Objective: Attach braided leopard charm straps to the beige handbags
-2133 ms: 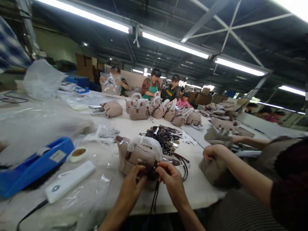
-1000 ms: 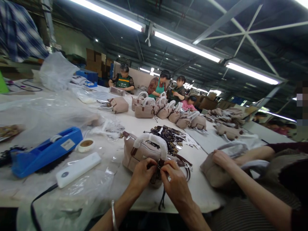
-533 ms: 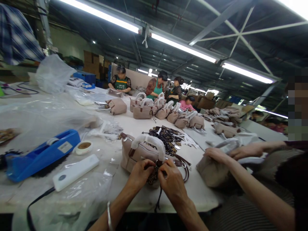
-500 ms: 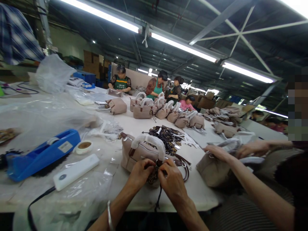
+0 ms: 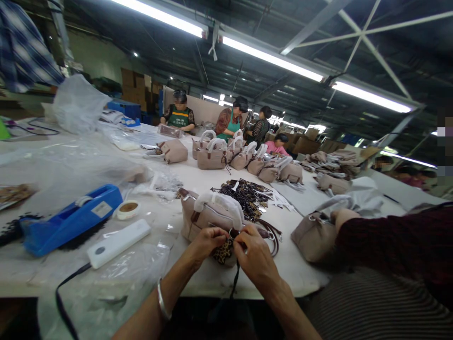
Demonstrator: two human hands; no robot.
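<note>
A beige handbag (image 5: pixel 202 215) stands on the table before me, its top handle (image 5: pixel 221 202) wrapped in white paper. A leopard-print charm (image 5: pixel 223 252) hangs at its front near the handle base, and a dark cord (image 5: pixel 235 281) dangles below. My left hand (image 5: pixel 208 242) is closed in a pinch at the top of the charm. Close beside it, my right hand (image 5: pixel 255 252) pinches the dark cord by a metal ring; the fingertips partly hide what they grip. Brown straps (image 5: pixel 274 236) curl at the bag's right side.
Behind the bag lies a pile of dark cords and charms (image 5: pixel 244 198). To the left are a blue tape dispenser (image 5: pixel 74 219), a tape roll (image 5: pixel 127 210), a white corded device (image 5: pixel 118 243) and plastic sheeting (image 5: pixel 141 269). At right, a co-worker's sleeve (image 5: pixel 385 241) reaches over another bag (image 5: pixel 314 236).
My hands stay at the bag's ring, with more of the leopard-print charm showing now. The co-worker's arm at right has shifted, and its dark sleeve now covers part of the other bag. The view has shifted slightly.
</note>
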